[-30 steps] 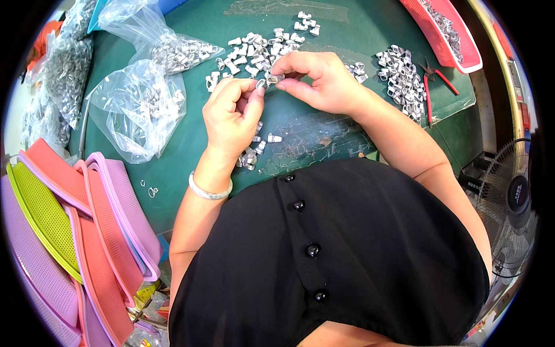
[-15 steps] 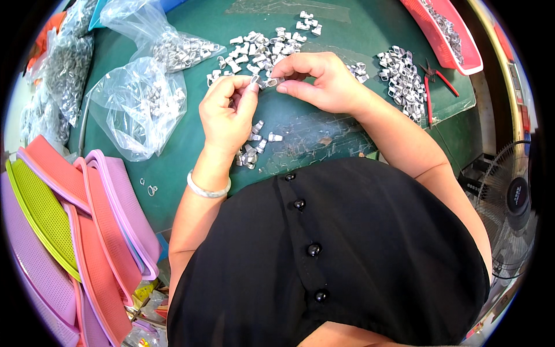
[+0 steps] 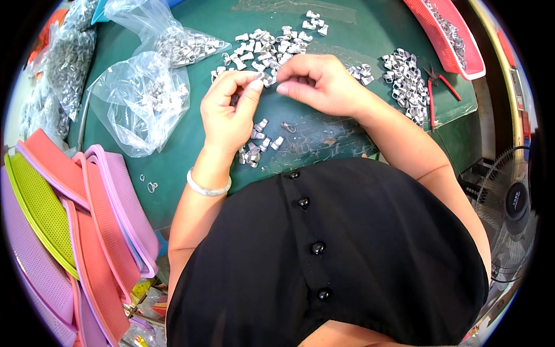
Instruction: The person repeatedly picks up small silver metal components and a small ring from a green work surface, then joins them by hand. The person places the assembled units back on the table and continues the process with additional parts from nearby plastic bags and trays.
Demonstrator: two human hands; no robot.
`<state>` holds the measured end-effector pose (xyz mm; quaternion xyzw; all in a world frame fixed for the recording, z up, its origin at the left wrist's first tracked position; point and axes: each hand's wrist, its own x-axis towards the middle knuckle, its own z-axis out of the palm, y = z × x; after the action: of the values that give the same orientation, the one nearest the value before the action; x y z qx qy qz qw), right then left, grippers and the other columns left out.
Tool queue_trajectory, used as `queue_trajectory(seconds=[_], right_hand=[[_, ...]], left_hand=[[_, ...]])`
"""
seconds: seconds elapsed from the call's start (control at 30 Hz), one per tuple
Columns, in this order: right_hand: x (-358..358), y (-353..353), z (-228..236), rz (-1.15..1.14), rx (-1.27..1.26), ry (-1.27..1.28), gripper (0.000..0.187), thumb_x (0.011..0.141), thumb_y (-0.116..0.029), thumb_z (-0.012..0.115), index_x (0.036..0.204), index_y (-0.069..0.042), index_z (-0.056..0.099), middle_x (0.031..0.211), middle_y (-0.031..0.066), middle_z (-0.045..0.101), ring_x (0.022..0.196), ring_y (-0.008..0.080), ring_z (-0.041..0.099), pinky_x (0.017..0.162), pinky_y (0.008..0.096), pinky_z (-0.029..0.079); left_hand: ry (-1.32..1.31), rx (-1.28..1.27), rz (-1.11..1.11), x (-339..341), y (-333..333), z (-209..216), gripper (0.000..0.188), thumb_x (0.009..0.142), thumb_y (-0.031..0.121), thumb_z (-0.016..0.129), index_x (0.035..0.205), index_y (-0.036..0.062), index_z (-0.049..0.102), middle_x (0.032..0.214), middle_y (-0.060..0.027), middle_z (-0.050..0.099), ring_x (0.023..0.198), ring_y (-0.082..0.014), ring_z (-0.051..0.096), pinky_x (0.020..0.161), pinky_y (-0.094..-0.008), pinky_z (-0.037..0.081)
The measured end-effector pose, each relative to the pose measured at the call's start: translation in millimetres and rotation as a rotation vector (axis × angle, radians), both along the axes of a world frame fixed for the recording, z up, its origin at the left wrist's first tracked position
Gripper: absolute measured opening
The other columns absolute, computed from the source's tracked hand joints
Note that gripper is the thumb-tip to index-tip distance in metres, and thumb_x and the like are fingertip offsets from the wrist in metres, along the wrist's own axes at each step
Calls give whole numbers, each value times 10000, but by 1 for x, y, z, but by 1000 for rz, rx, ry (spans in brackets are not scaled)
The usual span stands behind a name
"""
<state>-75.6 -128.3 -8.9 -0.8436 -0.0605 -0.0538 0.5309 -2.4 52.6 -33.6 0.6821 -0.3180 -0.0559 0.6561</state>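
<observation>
My left hand (image 3: 228, 113) pinches a small silver metal clasp-like piece (image 3: 263, 77) between thumb and forefinger. Just right of it is my right hand (image 3: 329, 87), its fingers curled and its forefinger and thumb tips apart, with nothing visible between them. Beyond both hands spreads a loose pile of similar metal pieces (image 3: 266, 47). A smaller group of finished-looking pieces (image 3: 251, 153) lies on the near side of my left hand. A single slightly blurred piece (image 3: 288, 126) is by itself to the right of that group.
On the green table (image 3: 202, 20), clear plastic bags (image 3: 130, 130) of metal pieces lie at left. Another pile (image 3: 407, 81), red-handled pliers (image 3: 430, 104) and a pink basket (image 3: 471, 63) are at right. Stacked plastic baskets (image 3: 124, 214) stand lower left; a fan (image 3: 514, 199) stands right.
A single metal piece now shows on the near side of the hands, where bare table was before. The fingertips of my two hands have drawn slightly apart.
</observation>
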Motion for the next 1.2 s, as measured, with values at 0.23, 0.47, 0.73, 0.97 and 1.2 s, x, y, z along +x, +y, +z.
queue_trajectory(seconds=[0.23, 0.47, 0.73, 0.97, 1.2], right_hand=[[3, 1, -11, 53, -6, -242, 173, 791, -15, 630, 964, -11, 623, 878, 71, 639, 791, 180, 607, 700, 281, 483], [4, -1, -12, 75, -7, -277, 183, 779, 3, 625, 961, -12, 624, 907, 83, 647, 830, 206, 621, 722, 293, 492], [6, -16, -11, 144, -256, -269, 193, 739, -6, 632, 931, -14, 618, 853, 102, 613, 776, 251, 603, 682, 329, 488], [10, -14, -14, -76, -556, -346, 212, 718, -47, 647, 929, -49, 627, 883, 80, 580, 847, 275, 567, 739, 360, 474], [14, -9, -18, -54, -626, -346, 234, 692, -60, 665, 923, -63, 623, 891, 70, 549, 875, 270, 539, 763, 357, 457]], left_hand=[[-509, 117, 19, -7, -5, 15, 130, 721, -17, 682, 834, 21, 631, 746, -71, 589, 600, -155, 553, 506, -251, 445], [-545, 113, 35, -9, -7, 15, 140, 703, -22, 686, 824, 22, 631, 739, -72, 591, 601, -167, 566, 503, -258, 451], [-329, 320, -269, -3, 6, 20, 107, 678, -12, 653, 760, 44, 612, 691, -48, 555, 572, -160, 538, 494, -265, 424], [-288, 428, -453, -3, 9, 22, 80, 674, 102, 678, 688, 55, 614, 638, -43, 504, 524, -180, 506, 471, -290, 401], [-255, 350, -219, -2, 7, 14, 46, 710, 55, 659, 707, 39, 616, 634, -33, 526, 501, -145, 477, 460, -268, 380]])
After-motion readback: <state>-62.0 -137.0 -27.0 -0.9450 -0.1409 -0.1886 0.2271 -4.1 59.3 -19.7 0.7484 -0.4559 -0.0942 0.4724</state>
